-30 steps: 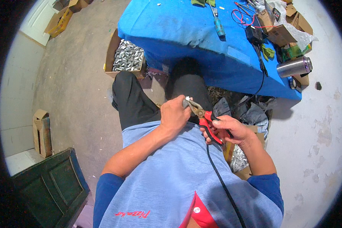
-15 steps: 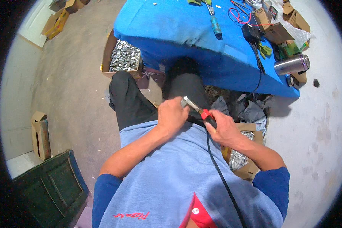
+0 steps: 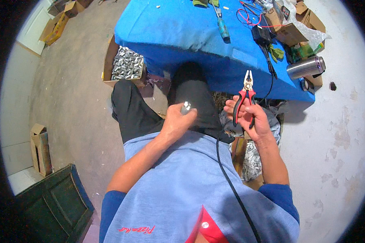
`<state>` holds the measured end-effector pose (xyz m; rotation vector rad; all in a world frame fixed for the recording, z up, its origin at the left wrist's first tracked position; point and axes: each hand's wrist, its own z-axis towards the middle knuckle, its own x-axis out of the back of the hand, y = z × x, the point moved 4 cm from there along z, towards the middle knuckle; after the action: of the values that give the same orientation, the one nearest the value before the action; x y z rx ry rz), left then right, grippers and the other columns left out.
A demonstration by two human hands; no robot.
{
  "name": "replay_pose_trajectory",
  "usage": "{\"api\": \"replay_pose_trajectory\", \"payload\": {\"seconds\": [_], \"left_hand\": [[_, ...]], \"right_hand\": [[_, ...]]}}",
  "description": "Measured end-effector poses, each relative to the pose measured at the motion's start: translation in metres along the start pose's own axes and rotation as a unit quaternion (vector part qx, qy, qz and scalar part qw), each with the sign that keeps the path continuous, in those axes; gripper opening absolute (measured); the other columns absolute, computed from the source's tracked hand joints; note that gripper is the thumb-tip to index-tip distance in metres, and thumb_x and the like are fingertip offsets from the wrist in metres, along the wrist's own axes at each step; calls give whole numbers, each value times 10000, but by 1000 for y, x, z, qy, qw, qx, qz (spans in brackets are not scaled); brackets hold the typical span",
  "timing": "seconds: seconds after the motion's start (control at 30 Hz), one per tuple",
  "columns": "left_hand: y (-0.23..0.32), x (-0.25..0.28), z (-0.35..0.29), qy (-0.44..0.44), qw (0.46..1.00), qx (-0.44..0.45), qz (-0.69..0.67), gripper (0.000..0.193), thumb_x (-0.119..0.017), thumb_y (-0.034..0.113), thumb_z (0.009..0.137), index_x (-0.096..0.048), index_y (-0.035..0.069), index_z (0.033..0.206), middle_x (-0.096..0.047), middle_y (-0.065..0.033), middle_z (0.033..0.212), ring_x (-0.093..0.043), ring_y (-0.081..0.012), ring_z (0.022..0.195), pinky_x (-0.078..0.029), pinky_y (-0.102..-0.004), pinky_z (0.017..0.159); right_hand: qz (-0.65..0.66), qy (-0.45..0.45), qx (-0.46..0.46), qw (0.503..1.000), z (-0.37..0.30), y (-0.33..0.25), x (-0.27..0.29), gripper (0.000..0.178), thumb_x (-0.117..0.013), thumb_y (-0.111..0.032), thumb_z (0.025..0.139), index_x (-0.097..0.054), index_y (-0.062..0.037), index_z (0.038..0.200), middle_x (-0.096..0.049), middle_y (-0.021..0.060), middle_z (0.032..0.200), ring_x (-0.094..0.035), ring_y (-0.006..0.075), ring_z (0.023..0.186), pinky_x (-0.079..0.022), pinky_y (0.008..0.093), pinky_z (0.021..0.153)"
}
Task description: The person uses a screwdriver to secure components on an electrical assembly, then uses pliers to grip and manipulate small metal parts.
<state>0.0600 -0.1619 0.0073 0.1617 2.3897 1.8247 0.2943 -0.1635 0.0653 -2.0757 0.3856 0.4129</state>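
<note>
My left hand [image 3: 175, 121] is closed around a small silvery metal piece [image 3: 185, 107], whose end sticks up past the thumb above my lap. Off to the right, combination pliers [image 3: 247, 90] with red and black handles rest in my right hand [image 3: 258, 120]. Their jaws point away from me and the handles are spread. The thumb lies over one handle, and the fingers are loosely curled behind. The pliers and the metal piece are well apart.
Ahead stands a table with a blue cover [image 3: 170, 36], bearing a screwdriver [image 3: 223, 30], a black adapter [image 3: 261, 34] and a steel flask [image 3: 306, 67]. A cardboard box [image 3: 108, 60] of metal parts is at its left. Shiny pieces [image 3: 252, 162] lie low beside my right forearm. A black cable [image 3: 231, 178] crosses my shirt.
My right hand has drawn the pliers away from the metal piece, out to the right, turning their jaws forward. The left hand keeps the piece and has shifted slightly left.
</note>
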Motion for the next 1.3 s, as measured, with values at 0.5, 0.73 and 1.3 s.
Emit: {"api": "replay_pose_trajectory", "payload": {"seconds": [0.5, 0.73, 1.3], "left_hand": [[-22, -11, -9, -190, 943, 126, -244, 311, -589, 257, 953, -434, 125, 718, -380, 36, 644, -311, -58, 549, -222, -234, 455], [-19, -13, -12, -168, 961, 124, -183, 228, -609, 272, 929, -535, 116, 780, -425, 53, 656, -341, -42, 559, -253, -222, 474], [-19, -10, -11, -166, 976, 127, -63, 203, -571, 213, 855, -616, 52, 739, -539, 17, 639, -473, -66, 596, -376, -274, 509]], "right_hand": [[-548, -133, -21, 826, -31, 23, -19, 454, -532, -150, 847, -537, -2, 1276, -655, 88, 911, -611, 141, 859, -492, 303, 782], [-691, -159, 96, 699, -30, 16, -34, 541, -538, -150, 842, -440, 27, 1344, -556, 259, 1193, -558, 409, 1099, -442, 450, 961], [-747, -158, 160, 626, -23, 20, -47, 595, -573, -93, 763, -437, 47, 1325, -535, 246, 1219, -526, 413, 1137, -447, 468, 986]]}}
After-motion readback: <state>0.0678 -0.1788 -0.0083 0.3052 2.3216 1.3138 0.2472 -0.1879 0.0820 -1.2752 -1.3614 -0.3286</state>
